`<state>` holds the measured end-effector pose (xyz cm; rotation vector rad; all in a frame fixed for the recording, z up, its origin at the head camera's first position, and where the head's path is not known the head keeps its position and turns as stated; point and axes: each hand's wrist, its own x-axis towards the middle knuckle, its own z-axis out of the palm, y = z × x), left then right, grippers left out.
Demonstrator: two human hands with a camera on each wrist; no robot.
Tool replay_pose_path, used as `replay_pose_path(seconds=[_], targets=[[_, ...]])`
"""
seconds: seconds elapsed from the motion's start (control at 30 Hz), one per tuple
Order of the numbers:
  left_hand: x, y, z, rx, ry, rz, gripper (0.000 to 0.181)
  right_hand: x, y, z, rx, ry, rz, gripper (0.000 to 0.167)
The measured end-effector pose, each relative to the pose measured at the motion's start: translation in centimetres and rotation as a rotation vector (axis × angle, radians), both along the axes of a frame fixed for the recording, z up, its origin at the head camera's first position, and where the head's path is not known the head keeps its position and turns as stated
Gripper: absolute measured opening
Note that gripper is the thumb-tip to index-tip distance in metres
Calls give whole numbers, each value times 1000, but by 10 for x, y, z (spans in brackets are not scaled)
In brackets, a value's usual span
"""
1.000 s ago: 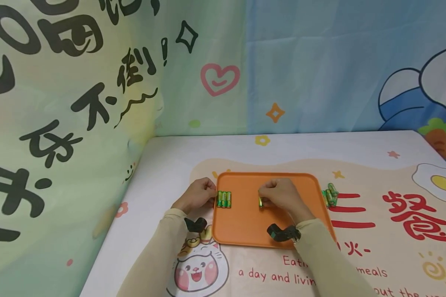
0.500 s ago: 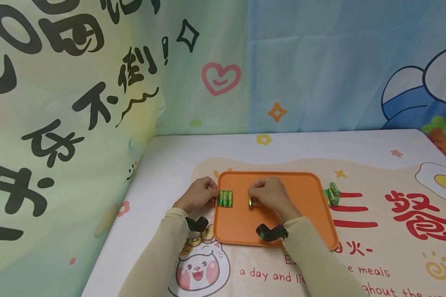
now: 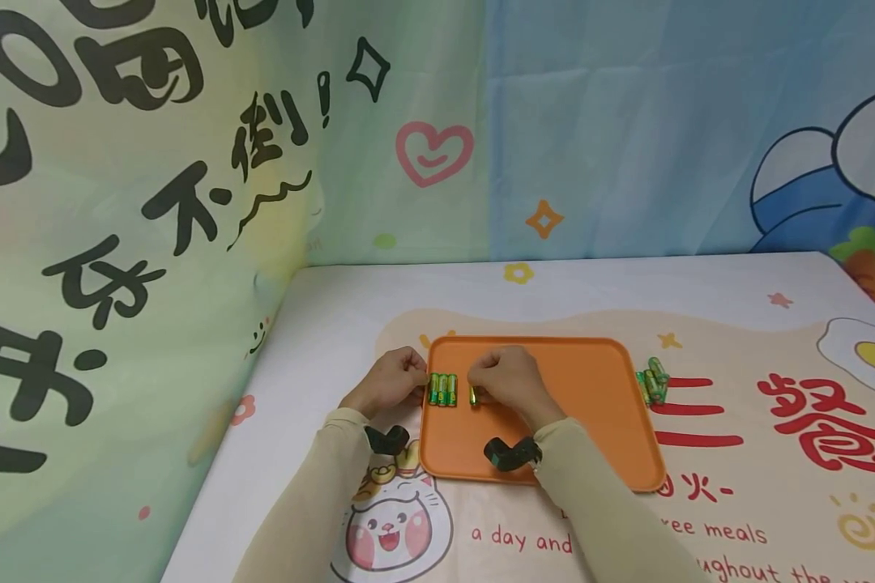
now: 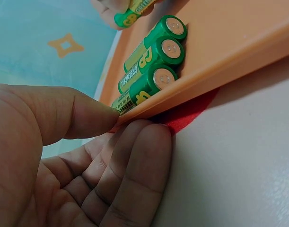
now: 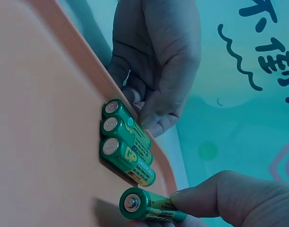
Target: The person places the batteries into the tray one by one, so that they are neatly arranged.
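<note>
An orange tray (image 3: 547, 453) lies on the table with three green batteries (image 3: 442, 390) side by side against its left wall. My left hand (image 3: 392, 379) pinches that left rim, its thumb (image 4: 94, 116) over the edge beside the nearest battery and its fingers outside. Between thumb and fingers my right hand (image 3: 514, 385) holds another green battery (image 5: 146, 205), a short way right of the row. In the right wrist view, that battery shows its nub end, while the ends of the row facing the camera look flat.
Several more green batteries (image 3: 652, 380) lie in a loose pile on the table just outside the tray's right wall. The printed tablecloth (image 3: 700, 324) runs back to a hanging printed curtain (image 3: 627, 162).
My right hand has moved left across the tray with its battery, closer to the row of three. The left hand keeps its place at the rim.
</note>
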<state>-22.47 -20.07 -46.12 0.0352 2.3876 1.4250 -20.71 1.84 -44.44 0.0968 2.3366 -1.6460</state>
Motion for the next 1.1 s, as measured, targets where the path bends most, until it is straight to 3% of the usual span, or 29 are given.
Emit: replay_pose_path(seconds=[0.63,1.1], targets=[[-1,1,-1,-1,5,-1,7,-3,-14,-2,50,29,4,12],[0,0,1,15,-3,3,6,-2,-15,-3,6,4,-12,13]])
